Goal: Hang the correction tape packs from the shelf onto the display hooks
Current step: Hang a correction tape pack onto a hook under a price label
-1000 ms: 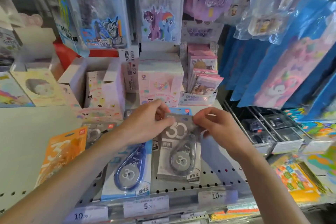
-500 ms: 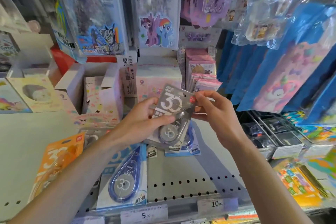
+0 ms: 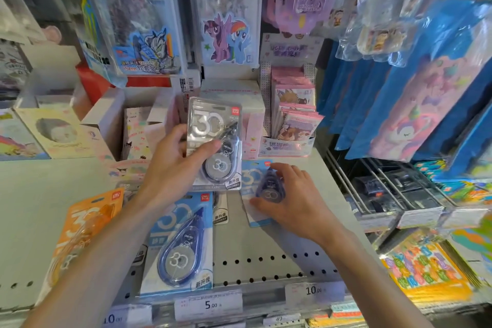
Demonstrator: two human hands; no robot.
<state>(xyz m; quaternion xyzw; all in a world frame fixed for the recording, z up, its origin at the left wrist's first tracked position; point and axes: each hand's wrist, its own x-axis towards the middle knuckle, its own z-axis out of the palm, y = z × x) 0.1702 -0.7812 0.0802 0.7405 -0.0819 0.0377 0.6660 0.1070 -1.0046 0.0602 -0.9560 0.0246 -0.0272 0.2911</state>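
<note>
My left hand [image 3: 173,168] grasps the grey pack [image 3: 214,144] by its left edge, thumb across the card front and fingers behind, holding it upright above the shelf [image 3: 266,242]. My right hand [image 3: 290,202] is down on the small blue pack [image 3: 262,192], which lies flat on the shelf, fingers curled over the blister and thumb at the card's lower edge; I judge this a grasp forming, though I cannot tell whether the pack is lifted yet. Risk one: the grey pack is pinched on one side only, so its weight can pivot it round the thumb and drop it onto the packs below. Risk two: the blue pack's card sits flush on the shelf, and fingers bearing on the smooth blister may slide off or push the pack backward toward the pink box [image 3: 290,145] rather than raise it. Risk three: with both hands loaded, threading a hang hole onto a hook has no free hand to steady it. The hooks [image 3: 372,181] at right already carry stock, so a misaligned card could snag there. The large blue pack [image 3: 178,245] and orange pack [image 3: 80,234] lie near the shelf's front edge; a dropped pack or passing forearm could knock them off
</note>
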